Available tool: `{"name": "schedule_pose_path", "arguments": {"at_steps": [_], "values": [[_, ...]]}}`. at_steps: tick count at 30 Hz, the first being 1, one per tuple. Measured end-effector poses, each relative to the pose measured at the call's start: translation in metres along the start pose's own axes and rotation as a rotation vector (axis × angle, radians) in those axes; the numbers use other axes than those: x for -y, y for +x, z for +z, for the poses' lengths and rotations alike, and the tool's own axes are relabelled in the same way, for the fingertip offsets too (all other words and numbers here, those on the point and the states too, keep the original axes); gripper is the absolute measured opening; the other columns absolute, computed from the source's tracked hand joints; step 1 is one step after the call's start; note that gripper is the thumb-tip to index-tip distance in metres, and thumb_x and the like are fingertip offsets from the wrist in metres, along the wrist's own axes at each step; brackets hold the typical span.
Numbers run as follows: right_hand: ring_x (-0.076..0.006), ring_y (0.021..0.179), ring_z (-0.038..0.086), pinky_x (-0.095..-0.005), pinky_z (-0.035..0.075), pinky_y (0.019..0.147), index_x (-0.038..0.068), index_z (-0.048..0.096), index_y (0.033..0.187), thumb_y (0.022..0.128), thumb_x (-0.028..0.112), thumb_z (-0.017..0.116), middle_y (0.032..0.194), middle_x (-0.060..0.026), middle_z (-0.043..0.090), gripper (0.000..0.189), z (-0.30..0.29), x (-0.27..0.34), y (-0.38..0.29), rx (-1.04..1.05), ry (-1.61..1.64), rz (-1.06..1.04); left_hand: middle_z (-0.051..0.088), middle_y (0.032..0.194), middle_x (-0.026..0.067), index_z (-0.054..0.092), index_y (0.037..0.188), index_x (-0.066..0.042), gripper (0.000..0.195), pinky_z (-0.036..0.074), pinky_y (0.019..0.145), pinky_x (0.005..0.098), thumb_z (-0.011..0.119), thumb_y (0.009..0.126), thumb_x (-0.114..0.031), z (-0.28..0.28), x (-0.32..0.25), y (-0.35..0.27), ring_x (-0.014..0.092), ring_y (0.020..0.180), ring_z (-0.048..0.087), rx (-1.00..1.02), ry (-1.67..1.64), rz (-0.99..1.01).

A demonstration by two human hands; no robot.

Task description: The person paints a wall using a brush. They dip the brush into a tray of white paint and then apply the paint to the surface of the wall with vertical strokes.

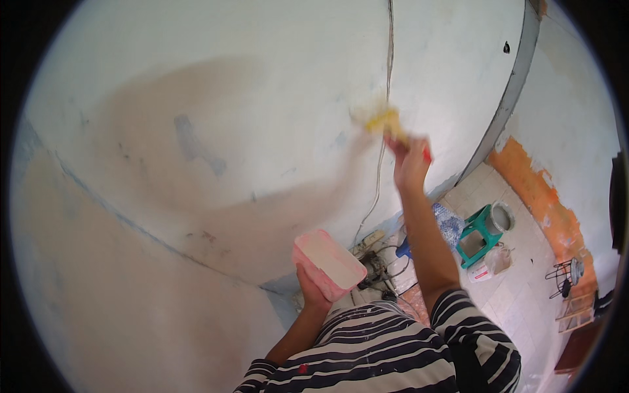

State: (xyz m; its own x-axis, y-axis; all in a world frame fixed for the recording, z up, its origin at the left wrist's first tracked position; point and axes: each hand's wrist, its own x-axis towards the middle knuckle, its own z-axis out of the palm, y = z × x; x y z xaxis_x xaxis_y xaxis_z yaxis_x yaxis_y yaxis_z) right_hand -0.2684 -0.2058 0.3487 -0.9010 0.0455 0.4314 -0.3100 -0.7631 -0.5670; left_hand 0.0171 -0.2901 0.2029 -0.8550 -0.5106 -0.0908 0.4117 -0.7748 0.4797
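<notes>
My right hand [412, 159] grips a paintbrush [385, 122] with a yellow head and a red part at the handle end. The brush is blurred and lies over the whitish wall [295, 123], across a thin cable [379, 172] that runs down it; whether the bristles touch the wall cannot be told. Lower and to the left, my left hand [313, 290] holds a pink plastic tub [330, 265] from below and the side. The tub contains off-white paint or a similar liquid.
A power strip [372, 239] and tangled cords lie at the wall's foot. On the tiled floor at right stand a green plastic stool [475, 240] with a grey bucket [500, 217], a white tub [484, 271] and a wire rack [559, 279]. Walls meet in a corner at left.
</notes>
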Motion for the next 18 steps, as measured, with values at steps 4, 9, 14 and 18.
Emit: {"name": "schedule_pose_path", "arguments": {"at_steps": [4,9,14,18], "values": [[-0.0294,0.08,0.067,-0.0465,0.06,0.078,0.004,0.04,0.09,0.092,0.009,0.051,0.088,-0.0155,0.06,0.012,-0.08,-0.049,-0.074,-0.342,-0.071,0.243,0.041,0.148,0.0085,0.029,0.15,-0.011,0.065,0.033,0.113,0.0419,0.027,0.1,-0.053,-0.009,0.006,0.005,0.028,0.136,0.041,-0.069,-0.011,-0.023],[-0.0235,0.074,0.064,-0.0452,0.062,0.075,0.002,0.042,0.085,0.091,0.01,0.052,0.081,-0.0119,0.056,0.014,-0.003,-0.006,-0.043,-0.154,-0.167,0.132,0.045,0.143,0.0089,0.033,0.147,-0.011,0.061,0.036,0.11,0.0429,0.028,0.101,-0.051,-0.022,0.008,0.015,0.028,0.132,0.045,-0.004,-0.045,-0.029],[-0.0218,0.065,0.062,-0.0414,0.063,0.069,-0.004,0.045,0.08,0.088,0.007,0.052,0.076,-0.0132,0.055,0.016,0.123,0.1,0.078,0.157,-0.077,-0.157,0.056,0.127,0.0089,0.043,0.137,-0.011,0.056,0.045,0.102,0.0455,0.032,0.099,-0.051,0.003,0.005,0.023,0.027,0.119,0.056,0.072,-0.114,-0.11],[-0.0247,0.07,0.062,-0.0469,0.061,0.08,-0.007,0.046,0.085,0.087,0.005,0.05,0.079,-0.0157,0.056,0.013,0.217,0.185,0.146,0.29,0.076,-0.285,0.06,0.117,0.0089,0.045,0.133,-0.011,0.057,0.05,0.094,0.0445,0.038,0.097,-0.054,0.016,-0.003,0.016,0.026,0.111,0.06,0.097,-0.069,-0.07]]}}
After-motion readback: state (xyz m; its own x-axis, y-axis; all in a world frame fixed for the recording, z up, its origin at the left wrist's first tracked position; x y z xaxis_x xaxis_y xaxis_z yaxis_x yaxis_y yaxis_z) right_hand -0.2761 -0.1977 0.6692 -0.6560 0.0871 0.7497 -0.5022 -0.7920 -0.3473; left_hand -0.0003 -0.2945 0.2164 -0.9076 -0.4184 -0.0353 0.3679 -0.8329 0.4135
